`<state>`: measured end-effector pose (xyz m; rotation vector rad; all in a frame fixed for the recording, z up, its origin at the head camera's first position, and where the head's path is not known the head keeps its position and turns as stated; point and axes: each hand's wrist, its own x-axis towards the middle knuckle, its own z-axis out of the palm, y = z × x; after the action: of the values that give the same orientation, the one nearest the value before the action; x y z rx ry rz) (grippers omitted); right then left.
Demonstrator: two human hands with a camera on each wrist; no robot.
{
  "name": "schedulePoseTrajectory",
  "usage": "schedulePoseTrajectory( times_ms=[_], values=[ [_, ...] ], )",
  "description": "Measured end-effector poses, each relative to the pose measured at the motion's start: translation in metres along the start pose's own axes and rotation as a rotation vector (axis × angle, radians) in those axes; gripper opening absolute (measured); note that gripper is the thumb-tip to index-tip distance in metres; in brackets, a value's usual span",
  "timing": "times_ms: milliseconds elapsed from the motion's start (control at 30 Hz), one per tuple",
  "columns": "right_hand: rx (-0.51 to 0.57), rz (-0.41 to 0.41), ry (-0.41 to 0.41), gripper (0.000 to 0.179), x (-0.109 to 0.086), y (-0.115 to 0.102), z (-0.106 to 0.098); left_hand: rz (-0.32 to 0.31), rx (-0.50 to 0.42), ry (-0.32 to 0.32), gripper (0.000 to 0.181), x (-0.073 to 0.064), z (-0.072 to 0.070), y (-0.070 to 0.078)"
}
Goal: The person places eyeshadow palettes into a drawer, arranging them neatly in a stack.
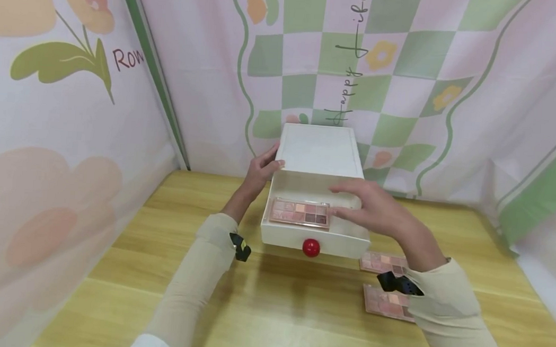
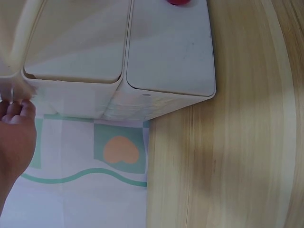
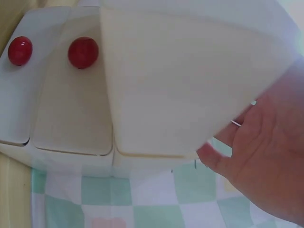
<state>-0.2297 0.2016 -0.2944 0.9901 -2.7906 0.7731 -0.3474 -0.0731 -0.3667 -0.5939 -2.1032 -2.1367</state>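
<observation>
Fingers of the left hand (image 1: 259,168) rest against the side of a white chest of drawers (image 1: 320,149), with the thumb by its top front edge. The right hand (image 1: 376,205) is over the pulled-out top drawer (image 1: 284,235), and its thumb and fingers are spread apart with nothing pinched between them. The two hands are well apart, one on each side of the chest.

An eyeshadow palette (image 1: 299,213) lies in the drawer, between the hands. Its end is just beside the right thumb, but I cannot tell if they touch. A round red knob (image 1: 311,247) is on the drawer's front, lower than both hands. The right wrist view shows a middle drawer (image 3: 71,109) and a bottom drawer (image 3: 31,90), both closed, each with a red knob.

Below the right hand, near its wrist, two more palettes (image 1: 383,262) lie on the wooden table (image 1: 122,291), partly hidden by the arm. Past both hands hangs a checked cloth (image 1: 300,55) that says "Happy Life".
</observation>
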Motion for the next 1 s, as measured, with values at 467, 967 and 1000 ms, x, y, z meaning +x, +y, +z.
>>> schedulePoseTrajectory(
  times_ms=[467,967,1000],
  values=[
    [0.013,-0.121,0.191,0.025,-0.024,0.009,-0.006,0.01,-0.013,-0.008,0.069,-0.001,0.0,0.0],
    [0.157,-0.086,0.228,0.026,-0.045,0.022,-0.009,0.007,-0.011,-0.005,0.07,-0.001,0.0,0.0],
    [0.167,-0.083,0.231,0.026,-0.047,0.024,-0.01,0.008,-0.01,-0.004,0.069,-0.001,0.0,0.0]
  ],
)
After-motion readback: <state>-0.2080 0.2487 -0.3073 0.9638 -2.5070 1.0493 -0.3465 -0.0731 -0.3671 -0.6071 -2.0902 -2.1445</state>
